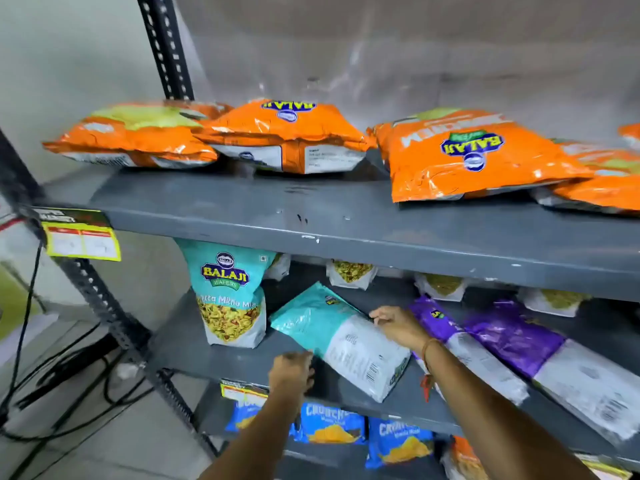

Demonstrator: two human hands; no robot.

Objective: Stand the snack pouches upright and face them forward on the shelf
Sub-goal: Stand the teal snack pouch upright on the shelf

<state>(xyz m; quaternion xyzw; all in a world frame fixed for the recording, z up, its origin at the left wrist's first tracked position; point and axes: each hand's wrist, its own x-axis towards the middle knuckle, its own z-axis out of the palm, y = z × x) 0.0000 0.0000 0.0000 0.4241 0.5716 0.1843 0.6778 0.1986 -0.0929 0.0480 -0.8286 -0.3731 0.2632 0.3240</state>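
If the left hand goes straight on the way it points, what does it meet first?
Most likely the lying teal pouch: the left hand already sits at its lower edge, pointing up into it. Depth is uncertain.

Bright, even indoor light falls from above and in front. White glare streaks the glossy orange pouches (287, 133) and the clear plastic sheet (398, 64) behind them. The middle shelf (346, 216) casts shade on the level below. Wide-angle distortion bows the shelf edges and the upright post (166, 46) (strongest toward the corners). Slight blur softens the whole picture, so small print is unreadable.
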